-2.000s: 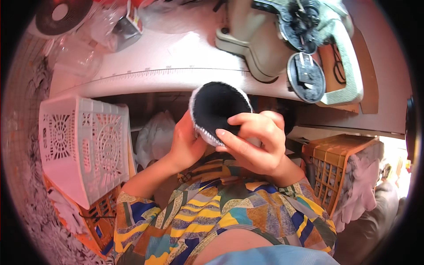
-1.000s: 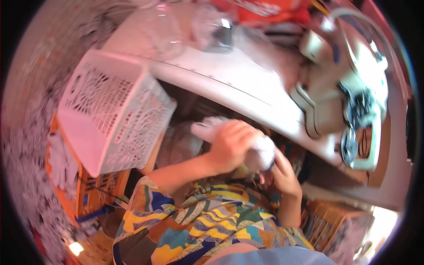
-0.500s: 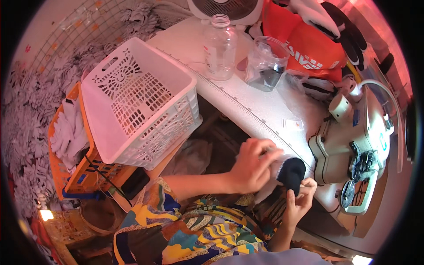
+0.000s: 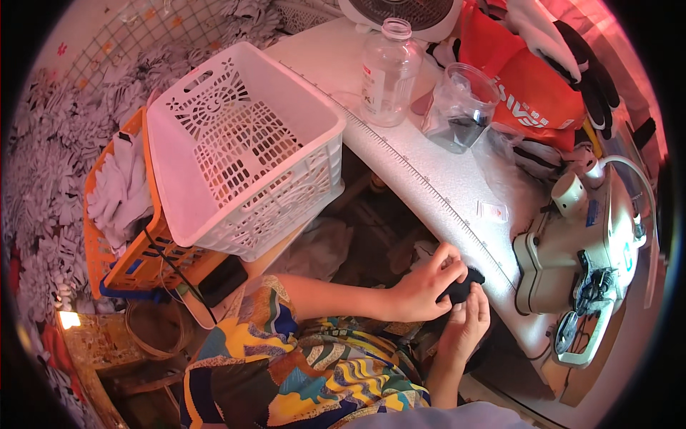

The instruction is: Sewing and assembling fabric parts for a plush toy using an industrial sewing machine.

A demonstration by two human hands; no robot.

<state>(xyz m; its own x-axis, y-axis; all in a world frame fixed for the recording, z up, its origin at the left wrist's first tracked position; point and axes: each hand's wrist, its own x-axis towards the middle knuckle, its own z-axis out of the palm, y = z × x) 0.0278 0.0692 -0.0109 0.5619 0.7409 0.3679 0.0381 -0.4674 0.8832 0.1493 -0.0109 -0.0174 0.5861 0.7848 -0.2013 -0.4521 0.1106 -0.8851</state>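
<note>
My left hand [image 4: 427, 292] has its fingers curled and pinched at the left side of a dark cloth piece [image 4: 464, 286]. From below and to the right, my right hand [image 4: 466, 325] grips the same cloth between thumb and fingers. The hands are close together just off the white table's [image 4: 429, 175] near edge, and they hide much of the cloth. Its exact kind cannot be made out. To the right of the hands stands a beige sewing machine [image 4: 549, 261].
An empty white plastic basket [image 4: 286, 189] stands at the left, against an orange crate [image 4: 100, 247] of pale gloves. Heaped gloves [image 4: 50, 171] fill the far left. On the table are a clear bottle [image 4: 389, 82], a plastic tub [image 4: 457, 118], a red bag [image 4: 522, 86] and a fan [image 4: 411, 14].
The view has shifted, so the table things sit further right. My left hand has come down onto the cloth, beside my right; its white edge, seen before, is now mostly hidden.
</note>
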